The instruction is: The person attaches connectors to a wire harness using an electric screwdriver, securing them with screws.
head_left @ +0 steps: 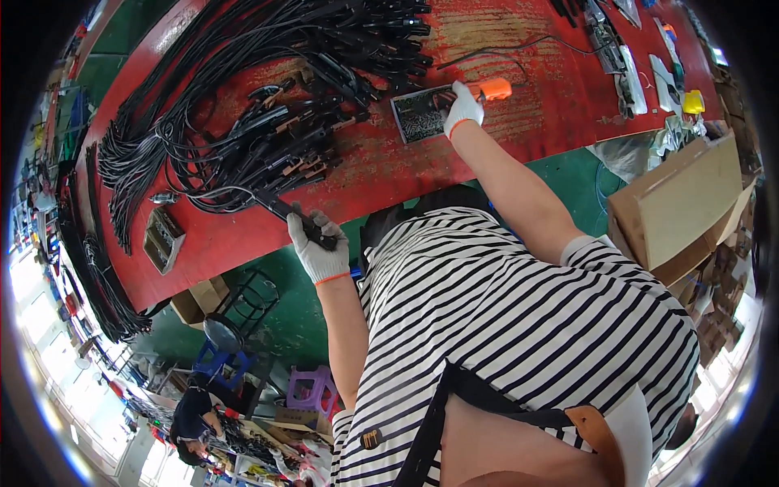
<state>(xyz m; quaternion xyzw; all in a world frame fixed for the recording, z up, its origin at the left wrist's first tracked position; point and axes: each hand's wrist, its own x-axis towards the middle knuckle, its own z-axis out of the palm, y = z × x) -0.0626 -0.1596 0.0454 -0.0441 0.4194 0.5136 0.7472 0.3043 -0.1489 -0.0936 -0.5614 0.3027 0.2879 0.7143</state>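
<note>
My left hand [320,246], in a white knit glove with an orange cuff, is closed around a black elongated plastic part [280,208] at the table's near edge. A dark cable leads from that part towards the heap on the left. My right hand [465,109], gloved the same way, grips an orange-and-black power screwdriver [492,89]. Its orange body sticks out to the right of the hand, and its dark front end points left over a shallow tray [397,122]. Many small metal pieces, apparently screws, lie in that tray. The fingertips of my right hand are partly hidden.
A large heap of black cables [162,122] with dark end parts covers the red table's [365,183] left side. A small metal box [164,240] sits near the left edge. Cardboard boxes [677,203] stand at the right. Stools [312,388] and another person [193,414] are behind.
</note>
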